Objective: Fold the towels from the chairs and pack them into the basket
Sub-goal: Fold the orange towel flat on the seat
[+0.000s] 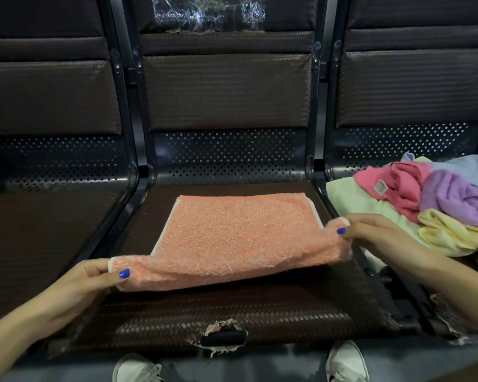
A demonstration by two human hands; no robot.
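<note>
An orange towel (232,230) lies on the middle chair seat (232,312), its far part flat and its near edge lifted off the seat. My left hand (86,282) pinches the near left corner between thumb and fingers. My right hand (375,230) pinches the near right corner. A heap of unfolded towels (425,205) in pink, purple, yellow, pale green and light blue sits on the right chair seat, just beyond my right hand. No basket is in view.
The left chair seat (47,230) holds nothing. Dark metal armrest rails (127,194) separate the three seats. The middle seat's front edge has a torn patch (221,337). My two white shoes (345,362) show on the floor below.
</note>
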